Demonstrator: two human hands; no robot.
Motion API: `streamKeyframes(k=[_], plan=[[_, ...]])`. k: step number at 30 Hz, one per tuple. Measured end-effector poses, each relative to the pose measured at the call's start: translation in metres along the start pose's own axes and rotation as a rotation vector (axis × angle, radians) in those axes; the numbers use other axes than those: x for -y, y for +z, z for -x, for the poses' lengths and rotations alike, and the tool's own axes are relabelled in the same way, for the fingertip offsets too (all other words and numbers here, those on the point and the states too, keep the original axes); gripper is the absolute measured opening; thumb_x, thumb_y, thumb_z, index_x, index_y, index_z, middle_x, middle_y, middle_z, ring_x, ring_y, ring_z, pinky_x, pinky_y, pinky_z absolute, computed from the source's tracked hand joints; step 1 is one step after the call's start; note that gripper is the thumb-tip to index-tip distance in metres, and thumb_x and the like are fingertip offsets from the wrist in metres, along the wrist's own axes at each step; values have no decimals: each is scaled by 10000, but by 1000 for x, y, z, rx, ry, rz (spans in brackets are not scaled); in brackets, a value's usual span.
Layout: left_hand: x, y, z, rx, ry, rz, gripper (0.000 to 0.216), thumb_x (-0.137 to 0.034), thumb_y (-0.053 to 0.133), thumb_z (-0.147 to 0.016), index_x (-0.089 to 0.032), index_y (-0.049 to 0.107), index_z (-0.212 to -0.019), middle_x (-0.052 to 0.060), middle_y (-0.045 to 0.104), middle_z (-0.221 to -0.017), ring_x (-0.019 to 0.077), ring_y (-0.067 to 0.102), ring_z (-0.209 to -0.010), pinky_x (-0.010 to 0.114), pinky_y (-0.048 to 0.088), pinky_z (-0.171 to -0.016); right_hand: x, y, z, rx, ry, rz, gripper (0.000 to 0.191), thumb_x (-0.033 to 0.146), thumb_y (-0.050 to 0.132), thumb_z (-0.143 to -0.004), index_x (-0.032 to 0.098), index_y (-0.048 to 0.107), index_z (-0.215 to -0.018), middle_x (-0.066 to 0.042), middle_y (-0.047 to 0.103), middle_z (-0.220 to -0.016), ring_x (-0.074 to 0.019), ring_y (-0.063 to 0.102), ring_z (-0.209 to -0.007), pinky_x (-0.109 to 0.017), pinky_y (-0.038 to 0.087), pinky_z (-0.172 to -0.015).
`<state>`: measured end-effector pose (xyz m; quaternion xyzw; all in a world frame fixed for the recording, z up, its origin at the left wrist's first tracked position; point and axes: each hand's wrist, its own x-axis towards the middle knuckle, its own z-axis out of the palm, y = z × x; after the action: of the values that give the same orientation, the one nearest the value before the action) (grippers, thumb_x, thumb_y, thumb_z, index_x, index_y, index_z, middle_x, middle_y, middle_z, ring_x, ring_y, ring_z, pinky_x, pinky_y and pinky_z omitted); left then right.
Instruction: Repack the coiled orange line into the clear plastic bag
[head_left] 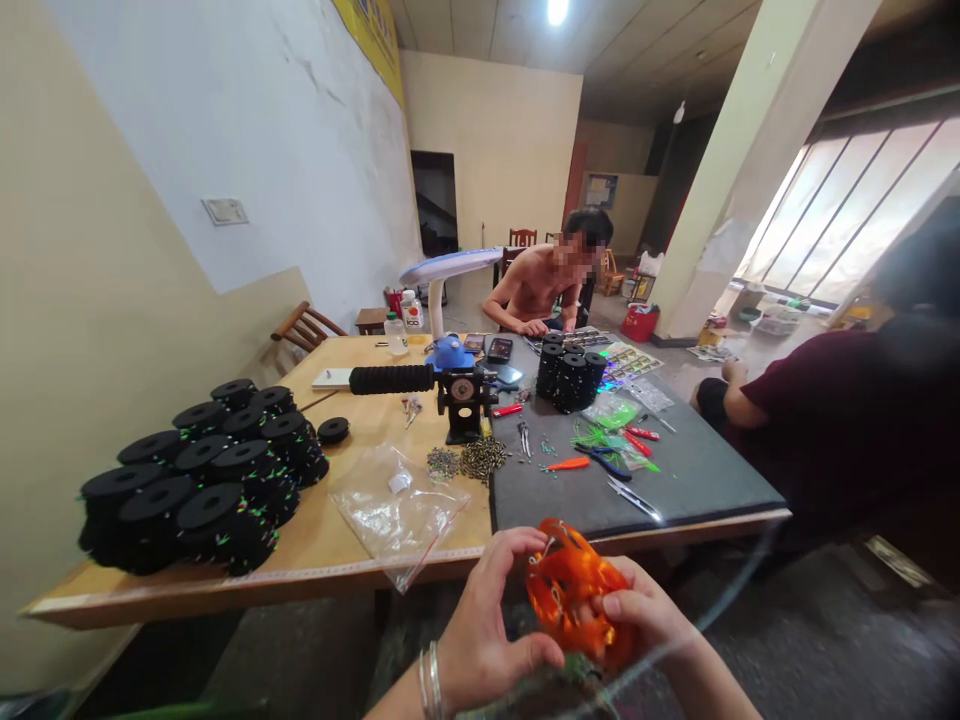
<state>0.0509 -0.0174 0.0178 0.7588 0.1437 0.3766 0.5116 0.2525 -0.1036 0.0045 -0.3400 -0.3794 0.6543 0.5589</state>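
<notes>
The spool (570, 595) is translucent orange. The stacked reels (202, 480) are black, flecked with green. The mat (697, 485) is dark grey on a tan table (360, 430).

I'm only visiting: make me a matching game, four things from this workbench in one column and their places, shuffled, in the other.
Things:
1. orange reel
2. black spools
3. clear plastic bag
4. orange-handled tool

Places:
A. on the grey mat
B. held between the left hand and right hand
C. stacked at the left end of the table
D. flat at the table's near edge

Pairs: 1-B, 2-C, 3-D, 4-A
</notes>
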Motion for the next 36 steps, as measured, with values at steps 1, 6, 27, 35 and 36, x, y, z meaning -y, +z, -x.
streamKeyframes(k=[1, 6, 27, 35, 36], plan=[[1, -1, -2, -47, -20, -13, 558, -522, 653, -770, -235, 488, -1219, 107, 531, -1262, 283, 484, -1192, 400, 383, -1020, 0, 0, 1, 23, 6, 24, 314, 378, 741, -650, 72, 675, -677, -50, 624, -572, -88, 522, -443, -169, 376, -438], [5, -11, -28, -12, -147, -91, 346, -290, 567, -863, -224, 546, -1202, 87, 613, -1177, 233, 535, -1131, 376, 396, -997, 6, 0, 1, 88, 63, 98, 381, 441, 734, -643, 67, 679, -689, -38, 602, -567, -85, 496, -461, -174, 363, -452], [7, -16, -58, -429, -569, 731, 179, -264, 661, -790, -168, 538, -878, -2, 670, -730, 122, 660, -703, 237, 509, -699, 2, -16, 3, -44, 14, 48, 528, 374, 772, -647, 95, 676, -1085, -37, 662, -743, -99, 516, -582, -195, 397, -577], [27, -10, -46, -493, -704, 797, 43, -143, 544, -885, -162, 506, -890, 77, 733, -865, 174, 716, -776, 286, 556, -705, -7, -28, 7, -79, -5, -30, 575, 363, 768, -611, 80, 662, -1101, -65, 669, -783, -138, 556, -628, -244, 435, -628], [27, -8, -46, -487, -709, 794, 37, -140, 537, -890, -160, 506, -896, 80, 734, -873, 175, 717, -777, 283, 556, -698, -7, -27, 7, -86, -5, -28, 578, 362, 767, -606, 84, 662, -1101, -73, 674, -808, -151, 569, -650, -258, 444, -646]])
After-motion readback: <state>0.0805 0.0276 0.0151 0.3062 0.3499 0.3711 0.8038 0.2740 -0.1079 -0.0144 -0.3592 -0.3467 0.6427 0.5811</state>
